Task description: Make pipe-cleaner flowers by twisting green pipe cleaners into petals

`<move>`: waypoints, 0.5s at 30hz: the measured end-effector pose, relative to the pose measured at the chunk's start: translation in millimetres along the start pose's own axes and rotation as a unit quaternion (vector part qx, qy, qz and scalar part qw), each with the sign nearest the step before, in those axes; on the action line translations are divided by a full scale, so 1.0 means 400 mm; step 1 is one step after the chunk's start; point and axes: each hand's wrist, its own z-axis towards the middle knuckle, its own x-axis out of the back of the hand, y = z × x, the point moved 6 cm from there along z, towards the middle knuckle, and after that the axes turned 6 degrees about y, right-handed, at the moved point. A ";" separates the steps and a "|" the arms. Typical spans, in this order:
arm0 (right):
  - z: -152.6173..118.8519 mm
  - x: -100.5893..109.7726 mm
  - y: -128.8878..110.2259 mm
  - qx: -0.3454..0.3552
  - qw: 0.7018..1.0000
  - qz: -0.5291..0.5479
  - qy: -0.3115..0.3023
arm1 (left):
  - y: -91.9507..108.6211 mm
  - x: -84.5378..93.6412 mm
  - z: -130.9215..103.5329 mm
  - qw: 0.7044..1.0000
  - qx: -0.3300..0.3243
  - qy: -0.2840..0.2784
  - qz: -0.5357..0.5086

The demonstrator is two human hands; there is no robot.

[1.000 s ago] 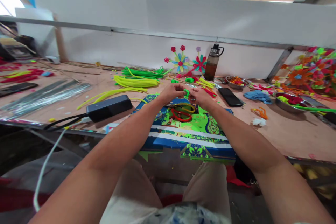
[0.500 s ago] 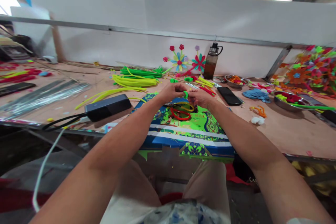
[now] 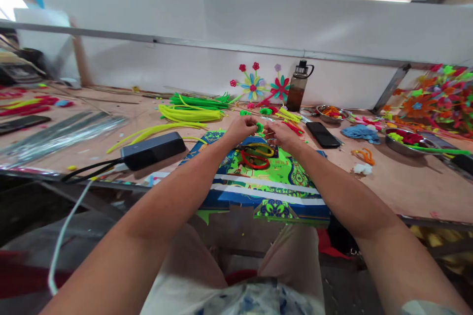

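A short curled piece of green pipe cleaner sits between my two hands above the patterned board. My left hand pinches its left side with thumb and fingertips. At its right side, my right hand has bent fingers closed against it; the exact contact is too small to make out. Just below the hands lies a pair of scissors with red and yellow handle loops. The green and blue patterned board, crossed by white strips, lies under them at the table's edge.
Yellow pipe cleaners and green ones lie at back left, beside a dark power bank. Pipe-cleaner flowers and a bottle stand behind. To the right are a phone and a metal bowl.
The green piece has shifted slightly left and down and looks more curled. My left hand has moved a little left, and my right hand's fingers have changed position.
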 end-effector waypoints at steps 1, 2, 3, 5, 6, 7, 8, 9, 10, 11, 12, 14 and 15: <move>-0.002 -0.002 -0.004 0.014 1.000 -0.019 0.000 | 0.001 0.002 0.000 1.000 -0.006 0.010 0.025; -0.003 -0.004 -0.009 0.033 0.999 -0.040 0.000 | 0.004 0.002 -0.001 0.999 -0.012 0.016 0.044; -0.004 -0.005 -0.014 0.052 0.997 -0.059 0.001 | 0.007 0.001 -0.002 0.998 -0.017 0.020 0.057; -0.002 -0.003 -0.021 0.084 0.993 -0.076 0.013 | 0.015 -0.004 -0.005 0.998 -0.019 0.017 0.057; 0.000 0.000 -0.022 0.092 0.993 -0.072 0.022 | 0.017 -0.008 -0.006 0.999 -0.015 0.014 0.046; 0.001 0.004 -0.023 0.095 0.993 -0.063 0.032 | 0.018 -0.012 -0.006 0.999 -0.008 0.010 0.030; 0.003 0.008 -0.023 0.095 0.993 -0.052 0.042 | 0.018 -0.016 -0.007 1.000 -0.001 0.005 0.012; 0.004 0.011 -0.024 0.093 0.993 -0.045 0.050 | 0.016 -0.020 -0.007 1.000 0.007 -0.001 -0.006; 0.004 0.014 -0.025 0.093 0.993 -0.042 0.056 | 0.013 -0.024 -0.008 1.000 0.013 -0.007 -0.021; 0.003 0.016 -0.027 0.095 0.993 -0.042 0.060 | 0.010 -0.027 -0.008 0.999 0.017 -0.012 -0.033; 0.002 0.017 -0.029 0.098 0.992 -0.043 0.063 | 0.007 -0.029 -0.008 0.999 0.016 -0.015 -0.041; -0.001 0.017 -0.032 0.106 0.991 -0.048 0.064 | 0.005 -0.029 -0.010 0.999 0.004 -0.017 -0.042; -0.001 0.016 -0.032 0.108 0.991 -0.052 0.061 | 0.004 -0.028 -0.010 0.999 -0.004 -0.016 -0.036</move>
